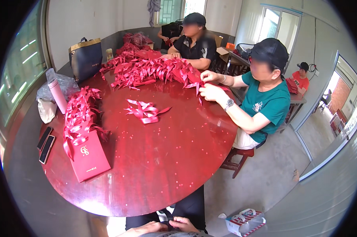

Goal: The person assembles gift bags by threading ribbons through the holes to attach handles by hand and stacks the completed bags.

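My left hand (153, 226) and my right hand (183, 224) are close together over my lap, below the near edge of the table. The fingers of both are curled at a small dark item between them, too small to make out. On the round red table (147, 177) nearest me, a red paper gift bag (89, 156) lies at the front of a row of bags with ribbon handles (82, 114). Further in, a loose heap of red ribbons (145, 111) lies near the middle. Neither hand touches these.
Two phones (47, 149), a pink bottle (57, 94) and a dark tote (85, 59) stand along the left. Ribboned bags (147, 73) pile up at the back. A co-worker in green (265, 98) handles ribbon at right; others sit beyond. A striped carton (245, 223) is on the floor.
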The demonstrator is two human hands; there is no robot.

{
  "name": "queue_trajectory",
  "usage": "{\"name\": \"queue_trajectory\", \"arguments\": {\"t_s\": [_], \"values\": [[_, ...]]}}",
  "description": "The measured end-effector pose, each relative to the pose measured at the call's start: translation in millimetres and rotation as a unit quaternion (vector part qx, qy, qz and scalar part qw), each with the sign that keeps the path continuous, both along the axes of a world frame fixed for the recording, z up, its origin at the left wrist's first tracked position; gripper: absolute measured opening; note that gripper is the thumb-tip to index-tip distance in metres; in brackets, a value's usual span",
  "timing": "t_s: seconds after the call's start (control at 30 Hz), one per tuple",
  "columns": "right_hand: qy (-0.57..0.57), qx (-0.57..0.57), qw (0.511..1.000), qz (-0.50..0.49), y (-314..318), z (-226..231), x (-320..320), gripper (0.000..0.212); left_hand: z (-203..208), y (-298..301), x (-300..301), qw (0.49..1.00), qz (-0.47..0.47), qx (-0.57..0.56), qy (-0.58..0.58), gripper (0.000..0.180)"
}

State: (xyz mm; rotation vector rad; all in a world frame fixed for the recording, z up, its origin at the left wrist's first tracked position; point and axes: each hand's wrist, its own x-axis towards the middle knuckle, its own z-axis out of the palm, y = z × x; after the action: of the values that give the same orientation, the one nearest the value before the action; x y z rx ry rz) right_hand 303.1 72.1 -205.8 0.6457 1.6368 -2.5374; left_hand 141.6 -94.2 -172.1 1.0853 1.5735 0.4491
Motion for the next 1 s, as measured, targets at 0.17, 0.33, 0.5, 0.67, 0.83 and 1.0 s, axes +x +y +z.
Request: {"name": "queue_trajectory", "arguments": {"t_s": [0.17,0.33,0.5,0.67,0.83,1.0], "values": [[-0.013,-0.034,0.996,-0.082,-6.5,-3.4,0.7,0.018,13.0,25.6,4.3,0.994,-0.110,0.010,0.010,0.028],[0.038,0.064,0.993,-0.093,-4.9,-5.0,0.5,0.015,19.0,35.0,12.8,0.995,-0.079,-0.062,0.023,0.030],[0.005,0.063,0.998,-0.024,3.6,-1.9,-3.2,0.017,11.4,25.6,16.9,0.999,-0.029,-0.022,-0.032,0.030],[-0.031,0.089,0.995,0.042,7.4,-0.1,3.5,0.016,4.4,19.3,18.4,0.998,-0.012,-0.010,-0.052,0.031],[0.005,0.121,0.978,0.170,23.4,-7.9,36.8,0.018,-6.3,23.3,23.7,0.998,-0.010,0.022,-0.058,0.031],[0.000,0.183,0.944,0.273,49.3,-9.8,55.3,0.034,-9.9,33.6,34.2,0.988,0.082,-0.016,-0.130,0.031]]}}
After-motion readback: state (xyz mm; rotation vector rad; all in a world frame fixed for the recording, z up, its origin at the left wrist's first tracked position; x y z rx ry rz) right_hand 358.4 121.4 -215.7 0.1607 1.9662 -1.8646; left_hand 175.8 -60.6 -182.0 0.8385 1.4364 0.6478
